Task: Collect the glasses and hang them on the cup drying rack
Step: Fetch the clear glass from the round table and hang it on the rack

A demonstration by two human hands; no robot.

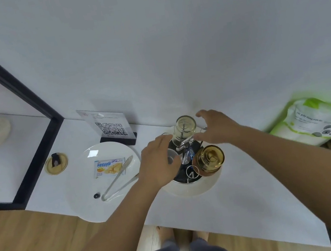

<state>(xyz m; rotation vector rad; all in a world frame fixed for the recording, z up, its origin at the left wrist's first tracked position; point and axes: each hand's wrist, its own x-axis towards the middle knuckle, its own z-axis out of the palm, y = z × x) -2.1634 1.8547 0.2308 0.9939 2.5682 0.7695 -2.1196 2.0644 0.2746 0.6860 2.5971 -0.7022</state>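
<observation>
The cup drying rack (pixel 189 177) stands on a cream round base on the white table, with chrome hooks around a centre post. A clear glass (pixel 185 127) hangs upside down on its far side, and an amber glass (pixel 211 158) hangs upside down on the near right. My left hand (pixel 158 163) is wrapped around another clear glass (pixel 172 156) at the rack's left side. My right hand (pixel 216 127) hovers with fingers spread just right of the far clear glass, holding nothing.
A white plate (pixel 82 180) left of the rack holds a snack packet (pixel 107 167) and metal tongs (pixel 118 180). A QR code stand (pixel 110 127) sits behind it, a small round lid (pixel 56 163) further left. A green-and-white bag (pixel 318 119) lies at right.
</observation>
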